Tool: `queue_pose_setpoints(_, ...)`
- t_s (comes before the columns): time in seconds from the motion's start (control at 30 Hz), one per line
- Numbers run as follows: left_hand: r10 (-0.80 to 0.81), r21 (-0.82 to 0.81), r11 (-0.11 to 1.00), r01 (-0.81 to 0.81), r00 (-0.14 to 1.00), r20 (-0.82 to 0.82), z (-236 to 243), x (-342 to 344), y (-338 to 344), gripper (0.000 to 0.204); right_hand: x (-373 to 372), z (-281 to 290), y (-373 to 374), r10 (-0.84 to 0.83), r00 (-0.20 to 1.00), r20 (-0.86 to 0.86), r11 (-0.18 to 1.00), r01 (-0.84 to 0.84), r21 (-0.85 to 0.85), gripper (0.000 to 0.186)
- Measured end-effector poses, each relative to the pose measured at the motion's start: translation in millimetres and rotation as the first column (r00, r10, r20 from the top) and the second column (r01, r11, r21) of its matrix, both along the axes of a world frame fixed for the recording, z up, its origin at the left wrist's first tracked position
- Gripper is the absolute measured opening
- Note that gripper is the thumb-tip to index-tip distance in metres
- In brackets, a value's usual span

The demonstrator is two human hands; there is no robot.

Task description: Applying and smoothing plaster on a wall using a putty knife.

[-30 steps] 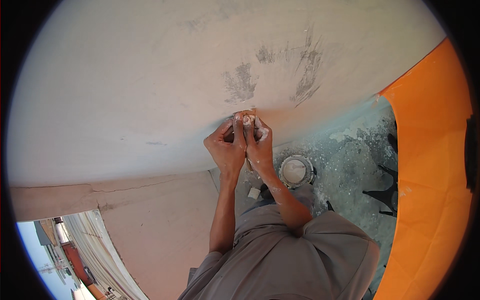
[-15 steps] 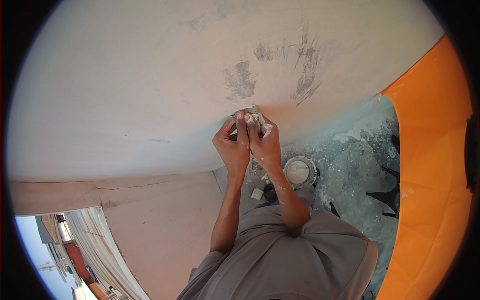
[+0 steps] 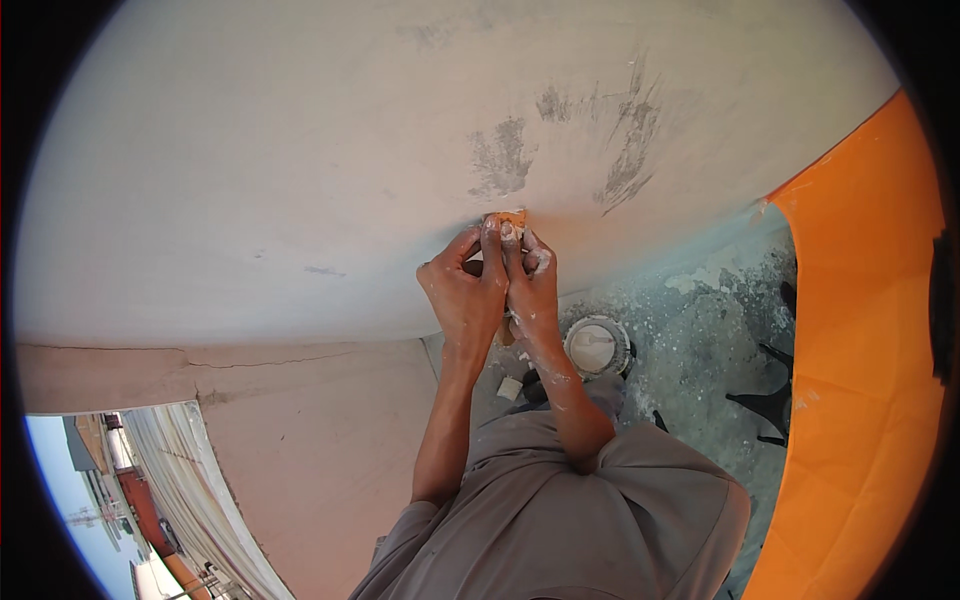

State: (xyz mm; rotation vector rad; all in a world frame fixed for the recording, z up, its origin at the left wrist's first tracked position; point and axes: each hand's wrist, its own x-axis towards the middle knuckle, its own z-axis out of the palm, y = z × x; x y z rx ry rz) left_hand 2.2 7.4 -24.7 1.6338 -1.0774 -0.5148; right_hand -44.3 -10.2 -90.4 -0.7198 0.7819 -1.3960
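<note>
My left hand (image 3: 463,292) and my right hand (image 3: 535,292) are side by side, close to the pale wall (image 3: 330,160). Both are closed in a pinch, with thumbs nearly touching. Between the fingertips is a small flat orange piece (image 3: 513,217), smeared with white paste; its lower part is hidden by the fingers, and I cannot tell its exact kind. White paste also coats parts of my right fingers and wrist. Just beyond the fingertips, dark grey smudges (image 3: 502,155) mark the wall.
A round bucket (image 3: 597,345) with whitish contents stands on the paint-spattered floor (image 3: 690,330), near a small pale block (image 3: 509,387). Orange sheeting (image 3: 860,350) hangs at right. Black legs of some object (image 3: 768,402) show beside it. A cracked low wall (image 3: 310,440) and curtain (image 3: 190,470) are at left.
The piece between my fingertips now shows its orange face, where it looked greyish and mostly hidden before. My hands stay pinched together; the view has shifted slightly.
</note>
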Motion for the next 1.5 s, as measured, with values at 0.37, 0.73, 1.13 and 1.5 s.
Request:
queue_pose_setpoints(0.37, -0.161, -0.174, 0.978, 0.113, 0.942, -0.294, -27, -2, -9, 0.029, -31, 18, -8, -0.046, 0.931, -0.362, 0.991, -0.004, -0.136, 0.025)
queue_pose_setpoints(0.73, -0.103, -0.179, 0.983, 0.039, 0.925, -0.365, -53, 1, -5, 0.025, -32, 4, -5, -0.044, 0.884, -0.466, 0.986, -0.038, -0.165, 0.025)
queue_pose_setpoints(1.13, 0.021, -0.115, 0.993, -0.007, 0.992, 0.121, -9, 1, -2, 0.021, -1, -5, 1, 0.006, 0.998, -0.066, 0.998, -0.01, -0.056, 0.029)
queue_pose_setpoints(1.5, -0.037, -0.022, 0.999, 0.04, 0.991, 0.132, 4, -2, -2, 0.024, -7, -1, -2, 0.023, 1.0, -0.002, 1.0, -0.023, 0.0, 0.028)
